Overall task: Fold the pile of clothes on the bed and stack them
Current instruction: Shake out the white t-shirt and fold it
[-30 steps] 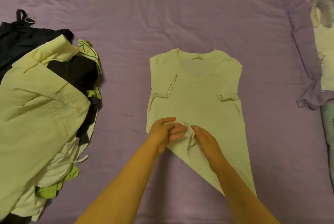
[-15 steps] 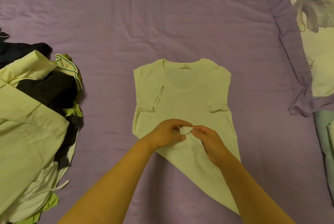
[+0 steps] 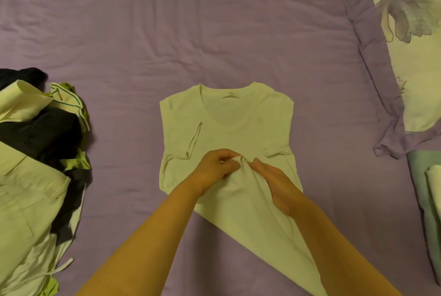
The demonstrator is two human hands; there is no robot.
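the pale t-shirt [image 3: 224,128] lies flat in the middle of the bed [image 3: 143,33], neck toward the far edge, long way running from far edge to near edge. both hands meet at its middle. the left hand [image 3: 214,169] pinches a bunched corner of the hem; the right hand [image 3: 274,183] seems to grip the same cloth. the unfolded pile [image 3: 35,164] sits by the left edge, nearer the left hand.
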